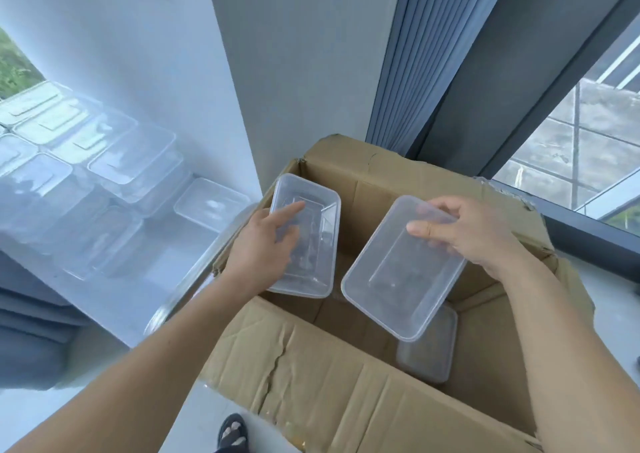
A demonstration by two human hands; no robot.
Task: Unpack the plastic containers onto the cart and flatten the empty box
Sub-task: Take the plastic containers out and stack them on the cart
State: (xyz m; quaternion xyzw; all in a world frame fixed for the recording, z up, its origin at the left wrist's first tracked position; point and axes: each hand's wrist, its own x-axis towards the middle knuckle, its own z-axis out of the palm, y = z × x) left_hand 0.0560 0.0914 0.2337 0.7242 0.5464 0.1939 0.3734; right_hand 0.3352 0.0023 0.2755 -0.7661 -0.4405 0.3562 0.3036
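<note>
Cardboard box [329, 393] stands open on the pale floor [197, 421], flaps splayed outward and creased, close to a grey curtain [415, 54] and a window [588, 148].

Both hands are above the box opening, each with a clear plastic container.

- Left hand [263, 241]: grips the left container [318, 217] by its near long wall. The fingers reach inside it and show through the plastic, index finger stretched forward. This container is open side up and sits over the box's left edge, towards the cart.
- Right hand [464, 231]: pinches the right container [391, 279] at its far short end, thumb on top and fingers underneath, seen through the plastic. It is tilted, near end lower, above the middle of the box. A flat closed face is uppermost; lid or base, cannot tell.
- Third container [429, 355]: lies at the bottom of the box, partly under the right container in this view.

Cart [194, 281] is left of the box, its metal rim just beside the box's left flap. It carries stacked containers [131, 162] in several piles and a single container [207, 203] near the corner closest to the box.

Sandalled foot [233, 430] is at the lower edge, beside the near flap.
</note>
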